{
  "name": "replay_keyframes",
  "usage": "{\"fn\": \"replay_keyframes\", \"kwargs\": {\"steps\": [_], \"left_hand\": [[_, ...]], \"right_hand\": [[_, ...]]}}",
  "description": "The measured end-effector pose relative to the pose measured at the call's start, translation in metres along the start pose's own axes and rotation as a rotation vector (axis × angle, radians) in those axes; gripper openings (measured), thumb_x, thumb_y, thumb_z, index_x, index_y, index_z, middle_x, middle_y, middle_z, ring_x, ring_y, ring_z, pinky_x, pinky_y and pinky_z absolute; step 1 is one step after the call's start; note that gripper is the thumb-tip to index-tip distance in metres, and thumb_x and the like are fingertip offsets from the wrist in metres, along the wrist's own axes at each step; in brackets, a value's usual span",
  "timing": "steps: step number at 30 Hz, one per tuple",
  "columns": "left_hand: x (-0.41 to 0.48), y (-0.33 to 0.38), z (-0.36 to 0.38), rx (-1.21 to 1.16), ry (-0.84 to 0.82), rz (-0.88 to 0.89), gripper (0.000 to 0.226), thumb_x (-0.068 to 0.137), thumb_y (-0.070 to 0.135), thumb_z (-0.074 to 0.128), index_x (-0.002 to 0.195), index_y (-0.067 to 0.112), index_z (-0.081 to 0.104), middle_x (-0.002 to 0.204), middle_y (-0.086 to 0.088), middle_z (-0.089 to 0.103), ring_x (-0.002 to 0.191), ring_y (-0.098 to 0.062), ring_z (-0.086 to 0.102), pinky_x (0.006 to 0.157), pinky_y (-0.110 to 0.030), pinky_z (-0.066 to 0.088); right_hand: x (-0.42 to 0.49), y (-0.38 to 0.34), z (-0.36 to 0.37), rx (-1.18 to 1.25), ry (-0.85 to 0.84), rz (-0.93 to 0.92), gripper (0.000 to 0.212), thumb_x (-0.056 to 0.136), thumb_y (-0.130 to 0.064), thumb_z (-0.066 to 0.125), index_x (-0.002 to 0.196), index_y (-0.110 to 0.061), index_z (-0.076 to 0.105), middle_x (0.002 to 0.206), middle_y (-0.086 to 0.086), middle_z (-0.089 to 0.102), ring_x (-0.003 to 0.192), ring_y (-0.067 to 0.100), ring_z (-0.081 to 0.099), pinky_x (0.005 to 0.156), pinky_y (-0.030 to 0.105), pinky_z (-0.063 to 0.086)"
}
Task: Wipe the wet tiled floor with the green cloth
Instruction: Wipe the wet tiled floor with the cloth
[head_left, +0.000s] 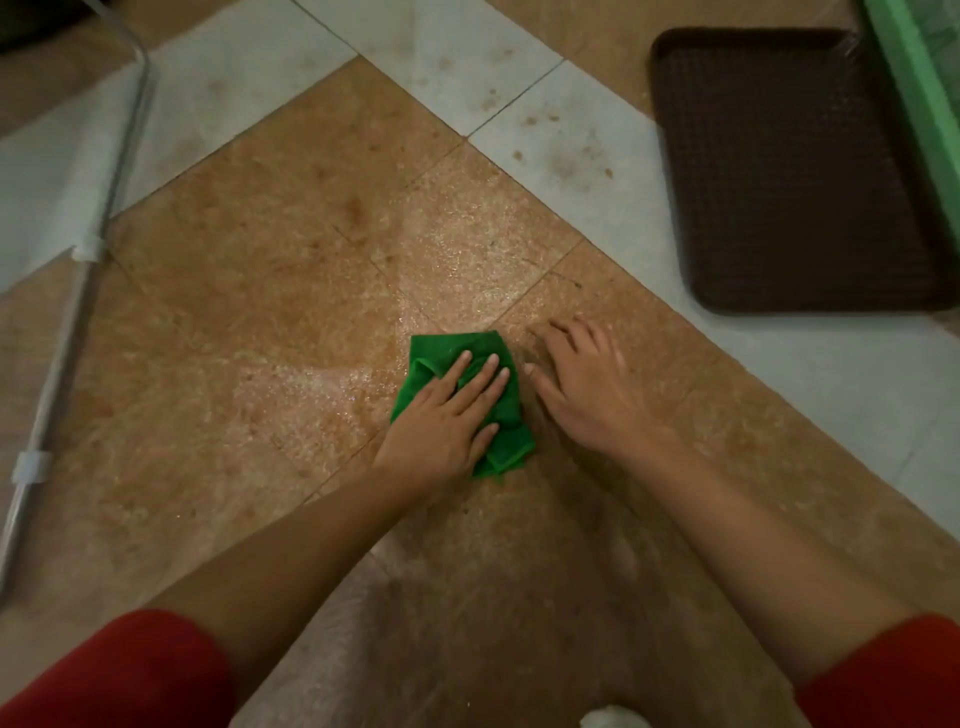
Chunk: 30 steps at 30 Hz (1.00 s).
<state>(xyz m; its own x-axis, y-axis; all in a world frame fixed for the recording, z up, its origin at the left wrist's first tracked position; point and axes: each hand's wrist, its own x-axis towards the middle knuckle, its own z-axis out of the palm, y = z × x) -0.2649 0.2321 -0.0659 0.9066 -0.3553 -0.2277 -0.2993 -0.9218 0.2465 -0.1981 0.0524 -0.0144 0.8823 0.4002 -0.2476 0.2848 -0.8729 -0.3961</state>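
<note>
Your left hand (447, 421) lies flat, fingers spread, pressing the green cloth (467, 400) onto the wet tiled floor (291, 291). Your right hand (582, 384) rests open on the tile just beside the cloth (gripping nothing). The brown tray (795, 171) farther right holds nothing visible.

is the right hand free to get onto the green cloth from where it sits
Probably yes: the right hand lies flat and empty on the tile right beside the green cloth. Nothing stands between them, though the left hand covers much of it.
</note>
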Motion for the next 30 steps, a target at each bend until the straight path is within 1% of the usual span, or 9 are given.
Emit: {"fn": "replay_keyframes", "kwargs": {"steps": [2,5,9,12,15,18,23,27,30], "left_hand": [[-0.009,-0.013,-0.002,0.024,0.026,-0.016,0.058,0.095,0.051,0.005,0.145,0.023,0.000,0.152,0.005,0.001,0.142,-0.022,-0.005,0.117,-0.041,0.017],[-0.005,-0.021,-0.009,-0.074,0.020,-0.179,0.056,0.098,0.046,0.015,0.146,0.028,-0.008,0.155,0.011,-0.010,0.141,-0.014,-0.018,0.117,-0.035,0.001],[0.003,-0.010,-0.011,-0.140,0.033,-0.262,0.057,0.100,0.042,0.020,0.149,0.026,-0.005,0.157,0.006,-0.006,0.143,-0.020,-0.017,0.118,-0.039,0.002],[-0.008,-0.004,-0.004,-0.050,-0.016,-0.124,0.057,0.099,0.043,0.018,0.146,0.025,-0.007,0.155,0.006,-0.009,0.142,-0.021,-0.017,0.118,-0.039,0.003],[-0.033,-0.018,0.000,0.012,-0.027,0.029,0.058,0.091,0.052,0.005,0.142,0.027,-0.006,0.150,0.009,-0.005,0.141,-0.022,-0.012,0.117,-0.039,0.008],[-0.039,-0.028,-0.005,0.067,-0.045,-0.075,0.057,0.091,0.053,-0.001,0.141,0.030,-0.014,0.150,0.011,-0.013,0.142,-0.019,-0.015,0.117,-0.037,0.007],[-0.013,-0.002,-0.012,-0.051,-0.016,-0.230,0.057,0.100,0.042,0.017,0.148,0.025,-0.009,0.157,0.005,-0.008,0.143,-0.024,-0.016,0.116,-0.039,0.003],[-0.025,0.016,0.000,0.034,-0.086,-0.060,0.057,0.098,0.047,0.012,0.143,0.026,-0.018,0.155,0.007,-0.015,0.141,-0.024,-0.021,0.116,-0.039,-0.001],[-0.047,0.008,0.005,0.071,-0.103,0.060,0.059,0.088,0.056,-0.008,0.139,0.031,-0.023,0.150,0.011,-0.022,0.138,-0.020,-0.026,0.114,-0.035,-0.007]], "right_hand": [[-0.004,-0.001,-0.001,-0.002,-0.010,-0.001,0.050,0.099,-0.039,0.035,0.146,-0.023,0.028,0.153,0.003,0.027,0.145,0.022,0.009,0.118,0.041,0.001],[-0.010,-0.005,0.000,-0.023,-0.039,-0.025,0.051,0.099,-0.040,0.035,0.146,-0.023,0.027,0.153,0.003,0.026,0.145,0.023,0.008,0.117,0.040,-0.002],[-0.016,-0.016,0.005,-0.039,-0.073,-0.071,0.051,0.098,-0.039,0.037,0.145,-0.022,0.030,0.151,0.005,0.029,0.143,0.024,0.013,0.118,0.043,0.004],[-0.016,-0.026,0.008,-0.037,-0.083,-0.092,0.049,0.097,-0.038,0.039,0.144,-0.022,0.032,0.150,0.003,0.031,0.142,0.024,0.016,0.118,0.043,0.010],[-0.015,-0.030,0.009,-0.038,-0.089,-0.099,0.050,0.097,-0.038,0.040,0.144,-0.022,0.033,0.150,0.004,0.031,0.141,0.024,0.016,0.117,0.043,0.011],[-0.016,-0.030,0.008,-0.049,-0.099,-0.084,0.051,0.097,-0.038,0.040,0.145,-0.023,0.030,0.151,0.003,0.029,0.142,0.024,0.014,0.117,0.043,0.009],[-0.021,-0.026,0.003,-0.064,-0.106,-0.056,0.051,0.097,-0.040,0.039,0.144,-0.023,0.031,0.151,0.003,0.030,0.142,0.024,0.014,0.118,0.044,0.011],[-0.024,-0.023,-0.002,-0.070,-0.095,-0.035,0.051,0.098,-0.037,0.040,0.145,-0.022,0.030,0.151,0.005,0.029,0.141,0.024,0.016,0.116,0.042,0.014],[-0.030,-0.022,-0.002,-0.071,-0.101,-0.031,0.051,0.098,-0.039,0.039,0.145,-0.022,0.030,0.151,0.005,0.029,0.142,0.024,0.016,0.116,0.043,0.015]]}}
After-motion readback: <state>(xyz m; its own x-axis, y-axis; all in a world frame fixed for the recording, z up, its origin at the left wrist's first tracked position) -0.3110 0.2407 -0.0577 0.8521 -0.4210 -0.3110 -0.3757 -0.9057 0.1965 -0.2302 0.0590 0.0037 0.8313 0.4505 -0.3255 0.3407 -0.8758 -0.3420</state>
